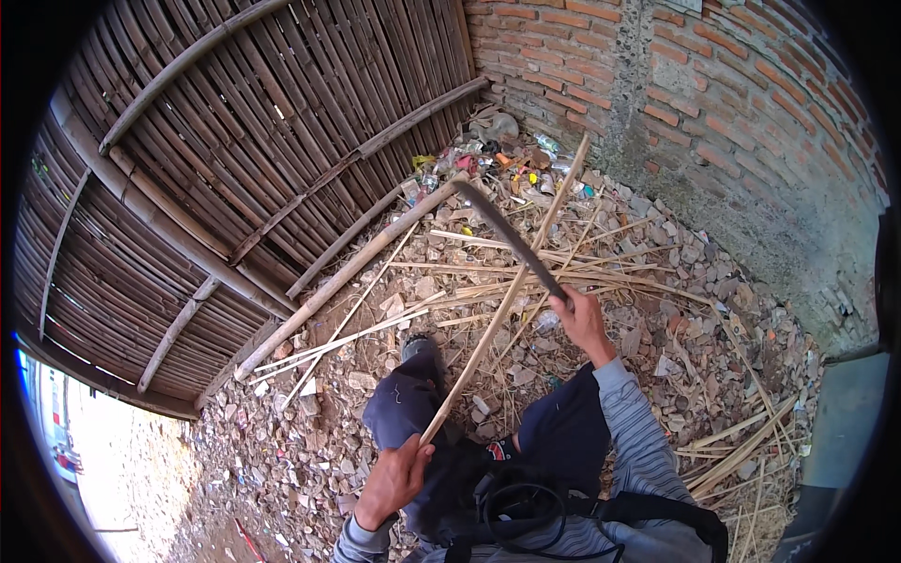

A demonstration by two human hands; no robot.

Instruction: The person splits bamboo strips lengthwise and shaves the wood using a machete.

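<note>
A: Gripping a long bamboo strip (502,302) w/ the left hand (394,480), fist closed round its near end, lower centre of frame. Strip runs up-right to the brick wall (713,103), far tip resting by the litter pile (488,155).

B: And the right hand (584,321)?

A: Clenched on the handle of a curved blade (507,235), centre frame. Blade arcs up-left over the strip, just past it. From here I'd judge we're mid-trim, shaving or splitting that strip.

B: What does the next move call for?

A: My read: bring the blade down along the strip, away from the left hand, strip held steady at that slant. Left fist sits well below the blade, so there's margin.

B: Room to work?

A: Tight-ish. Bamboo fence (235,169) fills the upper left, wall fills the upper right, they meet behind the litter. A thick bamboo pole (347,277) leans along the fence foot, near the blade tip. Loose slivers (741,441) at lower right, rubble ground (310,441) underfoot. Open space is mostly lower left. Knees (413,394) sit right under the strip, so watch the downswing.
</note>
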